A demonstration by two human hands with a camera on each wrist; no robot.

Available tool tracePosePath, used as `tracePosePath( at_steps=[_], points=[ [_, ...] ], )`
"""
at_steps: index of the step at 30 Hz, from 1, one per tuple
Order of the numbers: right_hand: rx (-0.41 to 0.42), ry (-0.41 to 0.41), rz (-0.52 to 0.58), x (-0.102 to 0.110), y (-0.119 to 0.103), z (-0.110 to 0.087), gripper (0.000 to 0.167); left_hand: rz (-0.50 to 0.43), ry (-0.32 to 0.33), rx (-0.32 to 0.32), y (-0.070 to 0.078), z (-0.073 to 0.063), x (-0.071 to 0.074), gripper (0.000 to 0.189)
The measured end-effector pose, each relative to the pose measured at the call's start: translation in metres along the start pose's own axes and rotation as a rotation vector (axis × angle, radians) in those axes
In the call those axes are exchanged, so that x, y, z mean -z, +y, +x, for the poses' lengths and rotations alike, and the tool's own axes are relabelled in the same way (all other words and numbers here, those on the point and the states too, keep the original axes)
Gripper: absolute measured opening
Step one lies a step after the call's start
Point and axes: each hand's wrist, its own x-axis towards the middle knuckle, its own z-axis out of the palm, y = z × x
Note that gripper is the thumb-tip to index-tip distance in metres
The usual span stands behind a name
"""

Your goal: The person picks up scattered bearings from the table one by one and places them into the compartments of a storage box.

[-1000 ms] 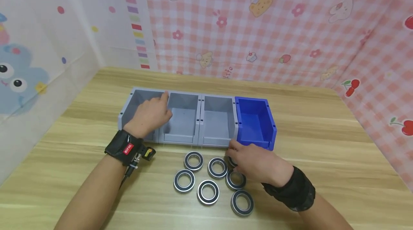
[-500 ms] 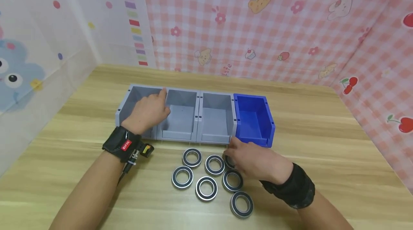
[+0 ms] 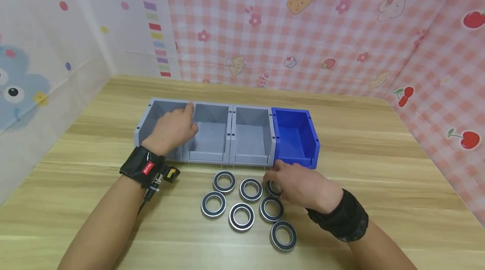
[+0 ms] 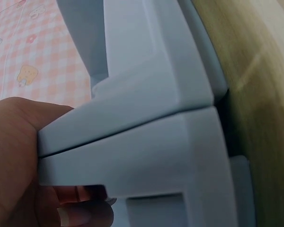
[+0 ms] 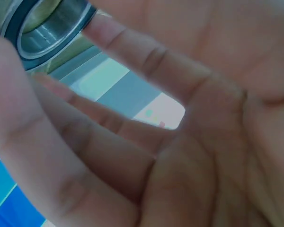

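Observation:
In the head view, several black-faced steel ball bearings (image 3: 241,217) lie flat on the wooden table. My right hand (image 3: 303,183) bends over the bearing (image 3: 271,188) closest to the blue bin (image 3: 295,143), fingertips at its rim; the right wrist view puts that bearing (image 5: 52,35) between the fingers, and part of it is covered. My left hand (image 3: 172,131) is over the leftmost grey bin (image 3: 151,118). In the left wrist view it grips the two adjoining grey bin walls (image 4: 123,146), with fingers curled beneath them.
Two more grey bins, a middle one (image 3: 208,157) and another (image 3: 251,160), stand in one row with the blue bin, behind the bearings. A patterned cloth (image 3: 295,30) hangs at the back. A black camera strap (image 3: 142,167) wraps the left wrist.
The head view has shifted slightly. My right hand and the bearing at its fingertips have edged right, away from the neighbouring bearings. My left hand keeps its place on the bins.

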Motion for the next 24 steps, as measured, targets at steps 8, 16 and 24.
tracePosePath(
  at_steps=[8, 16, 24],
  points=[
    [-0.028, -0.046, -0.038, -0.005, 0.002, 0.007, 0.045, 0.008, -0.012, 0.005, 0.000, 0.002, -0.001, 0.062],
    [0.000, -0.043, -0.073, -0.005, 0.007, 0.011, 0.042, 0.013, -0.009, 0.002, 0.001, 0.003, -0.001, 0.063],
    [-0.016, -0.077, -0.062, -0.004, 0.011, 0.017, 0.043, 0.013, -0.001, -0.013, 0.000, 0.002, -0.001, 0.061]
  ],
)
